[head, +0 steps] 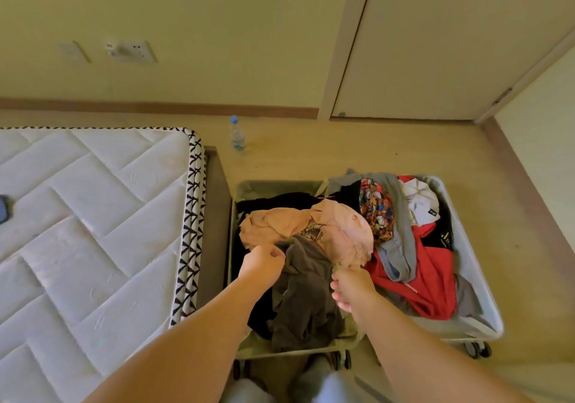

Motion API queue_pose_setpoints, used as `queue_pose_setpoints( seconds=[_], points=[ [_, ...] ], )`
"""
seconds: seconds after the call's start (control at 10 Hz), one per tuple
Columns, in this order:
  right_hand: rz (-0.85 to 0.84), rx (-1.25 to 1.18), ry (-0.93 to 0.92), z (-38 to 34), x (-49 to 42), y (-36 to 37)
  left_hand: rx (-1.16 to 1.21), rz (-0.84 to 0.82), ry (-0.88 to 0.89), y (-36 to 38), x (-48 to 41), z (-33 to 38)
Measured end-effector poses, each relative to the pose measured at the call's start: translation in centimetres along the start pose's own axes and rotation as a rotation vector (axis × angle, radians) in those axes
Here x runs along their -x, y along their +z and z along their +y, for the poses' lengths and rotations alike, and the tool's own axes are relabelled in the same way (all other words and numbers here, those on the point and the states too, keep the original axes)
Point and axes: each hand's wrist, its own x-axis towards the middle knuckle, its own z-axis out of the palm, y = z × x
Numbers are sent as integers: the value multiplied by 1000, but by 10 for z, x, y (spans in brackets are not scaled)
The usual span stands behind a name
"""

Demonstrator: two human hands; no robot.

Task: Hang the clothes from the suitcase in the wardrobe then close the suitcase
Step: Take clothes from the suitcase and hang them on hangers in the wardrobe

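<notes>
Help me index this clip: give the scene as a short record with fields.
place: floor beside a mattress
suitcase: open flat, both halves hold clothes
left grip: hand holds the peach shirt at its near edge
right grip: hand holds the same shirt's near edge
under shirt: brown garment
right half: red garment, patterned cloth
also: water bottle upright on floor

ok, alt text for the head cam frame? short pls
The left hand and right hand grip a brown garment in an open suitcase full of clothes on the floor, a peach shirt lying just beyond it. A bare mattress sits to the left; a water bottle stands near the wall.
</notes>
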Motion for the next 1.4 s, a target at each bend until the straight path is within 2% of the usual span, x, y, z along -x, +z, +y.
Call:
queue_pose_setpoints(
  seconds=[0.3, 0.4, 0.6, 0.7, 0.8, 0.9, 1.0, 1.1, 1.2, 1.3, 1.4],
  points=[
    [35, 28, -49, 51, -172, 40, -41, 24, -5, 79, -148, -64],
    [92, -12, -33, 68, -220, 48, -32, -19, 2, 110, -196, -86],
    [125, 60, -48, 90, -279, 44, -172, -142, 71, 154, -250, -98],
    [162, 49, -34, 99, -292, 42, -4, -227, 99, 162, -262, -104],
    [168, 28, -18, 98, -286, 46, 147, -30, 165, 158, -256, -100],
    [139, -13, -47, 85, -267, 48, 267, 92, 158, 140, -237, -84],
    [81, -16, -148, 60, -232, 44, 385, 11, 113, 118, -207, -58],
    [170, 272, -365, 21, -192, 40, 346, -49, 214, 80, -162, -16],
    [126, 447, -393, -16, -144, 30, 402, -161, 295, 44, -114, 28],
    [48, 429, -377, -75, 1, 12, 544, -223, 333, 4, -55, 77],
    [-45, 131, -395, -90, 37, -2, 684, -227, 317, -31, -7, 118]
  ],
)
